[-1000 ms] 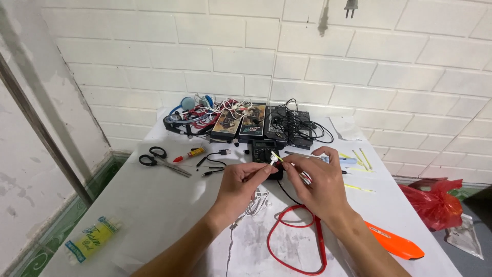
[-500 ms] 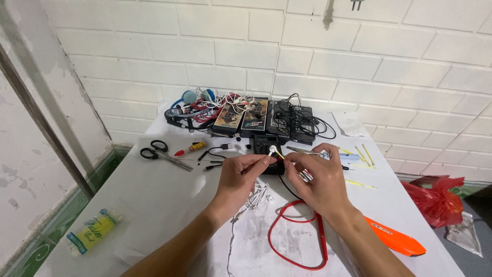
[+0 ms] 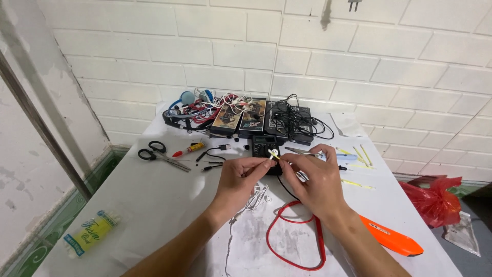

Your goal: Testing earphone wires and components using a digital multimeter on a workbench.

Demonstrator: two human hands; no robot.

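- Head view, looking down over a white tabletop (image 3: 154,205) toward both hands, met at mid-table.
- Left hand (image 3: 238,182): grip closed, thumb and forefinger pinched on the near end of a small white-and-yellow plug (image 3: 273,154), raised clear of the surface, probably for a close look.
- Right hand (image 3: 315,184): grip likewise closed, fingertips clamped on the far end of that plug; a thin metal piece, too small to identify, tucked under the fingers.
- Plug thus suspended between the two grips, just above and in front of a black multimeter (image 3: 265,146), kept within easy reach behind the grip.
- Black lead (image 3: 287,187) trailing down beneath the right grip; red lead (image 3: 287,241) looped on the surface just below the wrist, slack and out of the way.
- White earphone wire (image 3: 259,197) bundled directly under the left grip.
- Scissors (image 3: 159,155) and a small red-capped tube (image 3: 187,150) parked well to the left of the grip.
- Tangled cables and flat boxes (image 3: 246,115) pushed back beyond the grip, against the brick wall.
- Orange-handled tool (image 3: 392,238) lying to the right of the grip, near the edge.
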